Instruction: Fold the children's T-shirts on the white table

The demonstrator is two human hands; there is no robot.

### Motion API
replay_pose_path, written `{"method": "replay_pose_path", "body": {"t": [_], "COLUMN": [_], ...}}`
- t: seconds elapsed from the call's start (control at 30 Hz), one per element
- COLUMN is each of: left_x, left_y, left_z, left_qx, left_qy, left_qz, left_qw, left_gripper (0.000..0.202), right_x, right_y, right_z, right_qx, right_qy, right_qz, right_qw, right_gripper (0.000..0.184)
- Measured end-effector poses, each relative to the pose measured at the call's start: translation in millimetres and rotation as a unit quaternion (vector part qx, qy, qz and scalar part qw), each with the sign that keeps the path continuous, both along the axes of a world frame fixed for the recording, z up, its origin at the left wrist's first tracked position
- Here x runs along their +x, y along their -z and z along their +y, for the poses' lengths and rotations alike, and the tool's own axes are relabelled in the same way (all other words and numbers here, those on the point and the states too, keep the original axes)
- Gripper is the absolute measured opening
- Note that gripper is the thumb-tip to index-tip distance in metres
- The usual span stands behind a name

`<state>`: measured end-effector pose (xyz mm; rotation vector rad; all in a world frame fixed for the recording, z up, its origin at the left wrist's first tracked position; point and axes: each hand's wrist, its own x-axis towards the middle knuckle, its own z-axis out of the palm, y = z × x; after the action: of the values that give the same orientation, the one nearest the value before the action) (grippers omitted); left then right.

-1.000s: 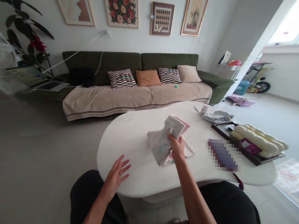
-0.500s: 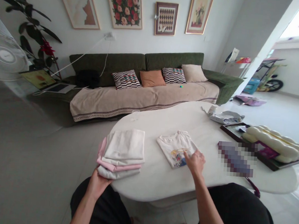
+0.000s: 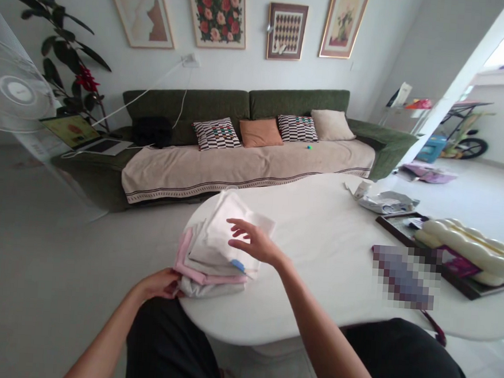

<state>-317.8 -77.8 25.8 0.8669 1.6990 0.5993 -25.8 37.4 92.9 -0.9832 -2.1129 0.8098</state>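
The right hand [image 3: 254, 245] is spread wide, palm down and holding nothing, over the tilted top garment of the stack of folded clothes [image 3: 212, 267], apparently to keep it flat. The left hand [image 3: 162, 283] curls around the stack's near left corner. It seems to steady the stack where it overhangs the near left edge of the white table [image 3: 326, 240]. A tray [image 3: 463, 287] sits well apart at the right.

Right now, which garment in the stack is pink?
The pink garment lies second from the bottom of the stack; the others are white.
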Motion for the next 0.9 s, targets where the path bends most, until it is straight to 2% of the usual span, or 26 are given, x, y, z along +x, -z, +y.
{"method": "replay_pose_path", "body": {"t": [0.07,0.1,0.17,0.23,0.3,0.37,0.43,0.53,0.63,0.7,0.8,0.83,0.87,0.9], "left_x": [-20,-26,-24,-5,24,51,69,80,90,104,134,144,152,158], "left_y": [-14.2,-19.4,-24.2,-21.2,-13.3,-5.3,-2.2,-12.9,-46.4,-80.5,-140.2,-159.5,-177.1,-192.4], "left_z": [12,19,37,54,68,77,82,87,85,73,39,25,12,1], "left_qx": [0.024,0.056,0.149,0.252,0.317,0.309,0.283,0.283,0.341,0.411,0.474,0.488,0.500,0.517], "left_qy": [0.000,-0.019,-0.036,-0.002,0.050,0.085,0.108,0.130,0.146,0.175,0.249,0.275,0.304,0.320], "left_qz": [0.179,0.251,0.330,0.350,0.342,0.343,0.369,0.394,0.379,0.336,0.260,0.244,0.236,0.235], "left_qw": [0.984,0.966,0.931,0.902,0.883,0.883,0.879,0.865,0.848,0.829,0.804,0.792,0.776,0.758], "left_gripper": [0.020,0.023,0.030,0.034,0.035,0.031,0.019,0.005,0.007,0.011,0.014,0.014,0.013,0.011], "right_x": [3,7,13,13,6,0,-1,11,29,39,49,52,56,62], "right_y": [7.2,14.7,35.2,57.2,74.7,84.3,87.0,83.5,72.5,56.6,14.3,-3.9,-22.8,-41.7], "right_z": [1,2,1,-5,-18,-33,-45,-51,-45,-36,-26,-25,-26,-27], "right_qx": [0.001,-0.002,-0.016,-0.031,-0.043,-0.051,-0.054,-0.051,-0.042,-0.030,0.027,0.051,0.070,0.080], "right_qy": [-0.038,-0.028,0.006,0.001,-0.014,-0.012,-0.003,-0.004,0.004,0.024,0.026,0.007,-0.023,-0.057], "right_qz": [-0.020,-0.031,-0.055,-0.080,-0.099,-0.109,-0.113,-0.104,-0.076,-0.047,0.031,0.058,0.078,0.088], "right_qw": [0.999,0.999,0.998,0.996,0.994,0.993,0.992,0.993,0.996,0.998,0.999,0.997,0.994,0.991], "right_gripper": [0.036,0.035,0.035,0.038,0.039,0.035,0.031,0.024,0.021,0.037,0.071,0.072,0.062,0.046]}}
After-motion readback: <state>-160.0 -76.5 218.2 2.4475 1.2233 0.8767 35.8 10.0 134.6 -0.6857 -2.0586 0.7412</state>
